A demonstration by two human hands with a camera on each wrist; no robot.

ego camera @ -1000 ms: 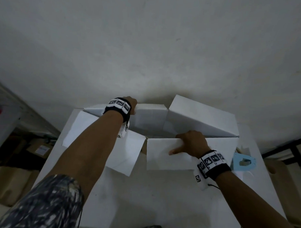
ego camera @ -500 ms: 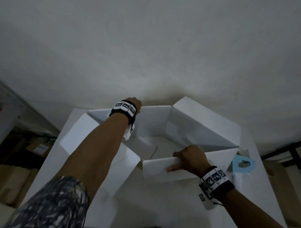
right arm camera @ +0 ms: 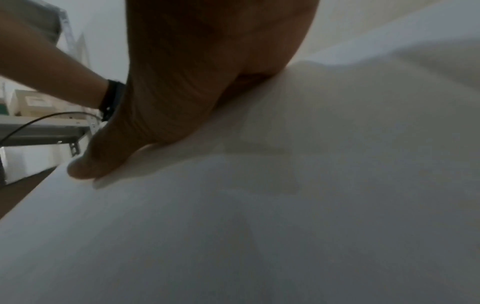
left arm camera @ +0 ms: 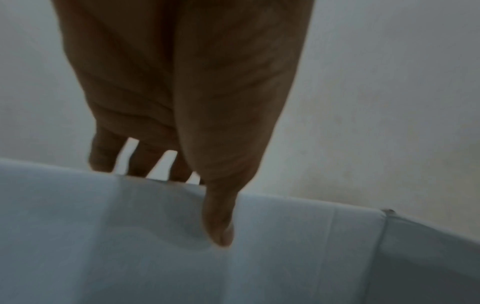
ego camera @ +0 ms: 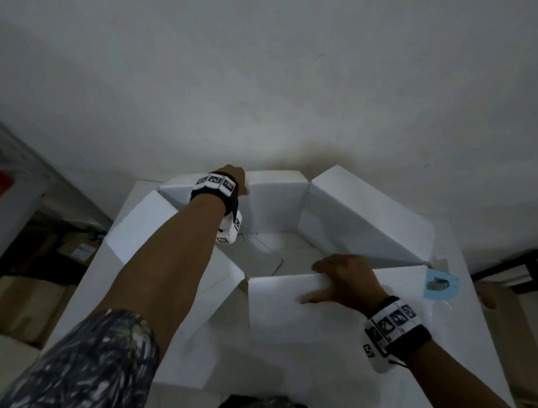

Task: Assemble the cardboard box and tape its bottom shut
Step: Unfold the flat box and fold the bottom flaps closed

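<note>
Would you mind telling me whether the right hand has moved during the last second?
Yes. The right hand, gripping the box's near wall, has drawn toward the person, away from the back wall, opening the box.

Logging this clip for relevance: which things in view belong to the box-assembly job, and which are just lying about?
Part of the job:
- white cardboard box, being opened on the table
- left hand, gripping the far wall's top edge
- right hand, gripping the near wall's top edge
- blue tape dispenser, untouched beside the box

Lying about:
- brown cartons on the left
</note>
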